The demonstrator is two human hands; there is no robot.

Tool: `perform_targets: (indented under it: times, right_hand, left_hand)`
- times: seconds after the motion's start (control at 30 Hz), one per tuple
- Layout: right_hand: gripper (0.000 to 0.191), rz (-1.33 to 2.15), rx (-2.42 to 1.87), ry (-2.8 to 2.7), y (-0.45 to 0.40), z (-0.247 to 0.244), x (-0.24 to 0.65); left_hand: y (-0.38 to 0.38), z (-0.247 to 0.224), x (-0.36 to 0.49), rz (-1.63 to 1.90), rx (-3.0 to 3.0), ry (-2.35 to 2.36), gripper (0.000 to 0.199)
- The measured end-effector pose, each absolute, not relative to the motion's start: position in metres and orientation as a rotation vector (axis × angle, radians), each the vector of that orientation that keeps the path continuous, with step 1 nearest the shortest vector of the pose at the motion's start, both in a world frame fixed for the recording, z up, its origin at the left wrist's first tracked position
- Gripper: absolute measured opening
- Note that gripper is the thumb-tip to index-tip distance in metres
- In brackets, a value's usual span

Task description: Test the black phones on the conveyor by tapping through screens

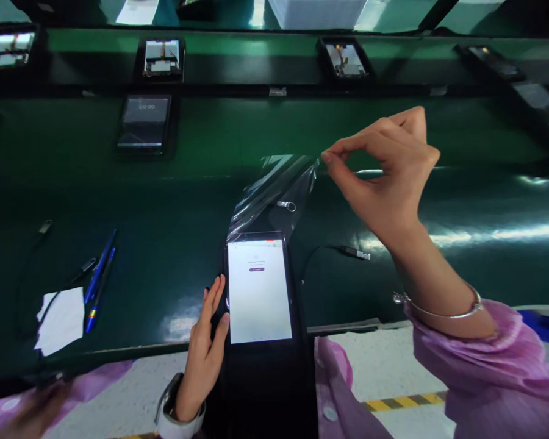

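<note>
The person's right hand (384, 177), at the right of centre, pinches a corner of a clear plastic film (274, 195) between thumb and forefinger, a firm, closed grip with the other fingers curled above. The film rises in a crumpled sheet from the top edge of a black smartphone (258, 289), which lies at lower centre on a dark green belt (201, 201). The phone's long axis points straight away from the person, and its lit white screen faces up. The left hand (205, 347), open and not clenched, rests its fingertips against the phone's left edge.

A small metal ring-shaped pin (286, 206) shows through the film. Just right of the phone lies a thin black cable (329, 250) ending in a metal plug. A thin silver bangle (443, 311) circles the right wrist.

Along the upper part of the frame, shallow black trays (162, 59) hold opened phone parts, and a dark-screened device (144, 122) sits below them. At the left lie two blue pens (98, 283) beside a white paper scrap (61, 320). Another person's blurred hand (32, 414) in a lilac sleeve shows at the lower left corner.
</note>
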State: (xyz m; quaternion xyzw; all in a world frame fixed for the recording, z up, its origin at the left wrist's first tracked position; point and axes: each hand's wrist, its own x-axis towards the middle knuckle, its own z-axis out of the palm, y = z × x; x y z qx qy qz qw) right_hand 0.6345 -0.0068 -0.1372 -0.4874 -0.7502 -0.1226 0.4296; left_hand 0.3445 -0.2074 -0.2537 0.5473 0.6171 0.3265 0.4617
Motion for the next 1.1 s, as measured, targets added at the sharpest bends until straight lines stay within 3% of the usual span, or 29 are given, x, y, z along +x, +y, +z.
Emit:
perform_targets:
  times: [0.53, 0.6, 0.73, 0.8, 1.0, 1.1]
  right_hand:
    - [0.017, -0.255, -1.181, -1.843, -0.025, -0.121, 0.631]
    - [0.015, -0.037, -1.1, -1.961, -0.043, -0.113, 0.632]
    - [0.005, 0.908, -0.705, -2.357, -0.095, -0.117, 0.628]
    - [0.01, 1.172, -0.59, -2.39, -0.124, -0.135, 0.622]
    - [0.019, 0.36, -0.699, -2.457, -0.187, -0.208, 0.599]
    - [0.023, 0.205, -0.665, -2.457, -0.199, -0.223, 0.594]
  left_hand:
    - [-0.208, -0.255, 0.343, 0.826, 1.331, 1.515, 0.054]
    - [-0.208, -0.256, 0.343, 0.831, 1.322, 1.513, 0.054]
    - [-0.208, -0.256, 0.342, 0.845, 1.321, 1.489, 0.054]
    - [-0.207, -0.254, 0.342, 0.839, 1.332, 1.489, 0.052]
    - [-0.206, -0.25, 0.344, 0.795, 1.323, 1.514, 0.052]
    - [-0.205, -0.252, 0.344, 0.8, 1.345, 1.508, 0.053]
